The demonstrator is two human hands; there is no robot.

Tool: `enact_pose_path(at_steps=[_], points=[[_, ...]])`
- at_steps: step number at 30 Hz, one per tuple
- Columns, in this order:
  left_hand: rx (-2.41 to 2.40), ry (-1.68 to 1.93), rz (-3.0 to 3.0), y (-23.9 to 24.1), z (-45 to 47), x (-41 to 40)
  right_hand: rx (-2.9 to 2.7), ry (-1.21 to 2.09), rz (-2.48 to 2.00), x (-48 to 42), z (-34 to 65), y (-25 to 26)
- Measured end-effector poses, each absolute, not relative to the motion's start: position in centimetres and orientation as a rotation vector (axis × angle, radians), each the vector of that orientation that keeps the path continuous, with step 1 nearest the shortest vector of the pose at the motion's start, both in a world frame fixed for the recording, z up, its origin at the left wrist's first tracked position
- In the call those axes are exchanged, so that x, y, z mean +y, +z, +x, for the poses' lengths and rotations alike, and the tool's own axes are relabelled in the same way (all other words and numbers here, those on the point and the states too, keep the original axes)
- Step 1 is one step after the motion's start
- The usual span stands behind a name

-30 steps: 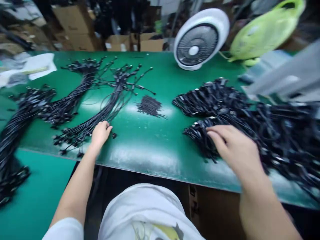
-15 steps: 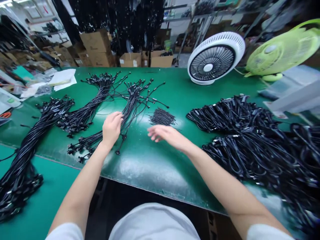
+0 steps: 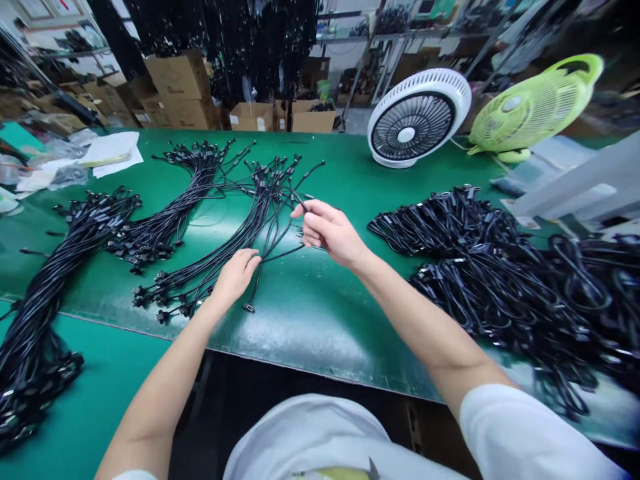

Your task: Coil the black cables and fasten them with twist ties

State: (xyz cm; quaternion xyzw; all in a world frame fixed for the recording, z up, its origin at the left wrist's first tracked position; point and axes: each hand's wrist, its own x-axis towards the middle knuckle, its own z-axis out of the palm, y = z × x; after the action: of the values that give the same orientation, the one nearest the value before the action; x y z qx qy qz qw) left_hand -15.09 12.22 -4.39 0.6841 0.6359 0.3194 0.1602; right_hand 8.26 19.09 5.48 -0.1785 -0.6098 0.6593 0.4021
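In the head view, my right hand [image 3: 330,235] is closed, with a thin black cable [image 3: 299,197] pinched between thumb and forefinger above the table. My left hand [image 3: 236,277] is closed too, its fingertips together on a black cable [image 3: 283,254] that runs toward my right hand. Left of and behind my hands lies a loose bundle of black cables [image 3: 235,233], connectors at both ends. One cable end with a flat connector [image 3: 249,307] points toward me. My right hand mostly hides a small pile of short, thin black strips.
Two more cable bundles lie further left, one in the middle [image 3: 180,207] and one at the edge [image 3: 55,280]. Coiled black cables [image 3: 480,267] are heaped on the right. A white fan [image 3: 420,120] and a green fan [image 3: 530,110] stand at the back of the green table [image 3: 310,333].
My right hand has moved up and left, from open beside the strips to pinching a cable. My left hand has shifted down and slightly right. The view has turned slightly.
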Motion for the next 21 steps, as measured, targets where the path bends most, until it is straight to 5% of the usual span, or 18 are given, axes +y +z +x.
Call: enact_pose_path(at_steps=[7,10,16,21], points=[[1.823,1.396,1.927,-2.2,-14.5,11.1,-1.707,1.807,-0.289,10.0,12.1,5.7],[1.691,1.318,1.959,-0.6,-14.2,9.1,-1.564,1.877,-0.285,7.7,13.9,7.3],[1.251,1.123,1.317,0.8,-15.2,5.8,-1.334,1.503,-0.767,11.2,17.7,10.7],[0.833,1.429,0.693,3.0,-16.6,2.4,-1.347,1.485,-1.130,13.2,21.0,5.7]])
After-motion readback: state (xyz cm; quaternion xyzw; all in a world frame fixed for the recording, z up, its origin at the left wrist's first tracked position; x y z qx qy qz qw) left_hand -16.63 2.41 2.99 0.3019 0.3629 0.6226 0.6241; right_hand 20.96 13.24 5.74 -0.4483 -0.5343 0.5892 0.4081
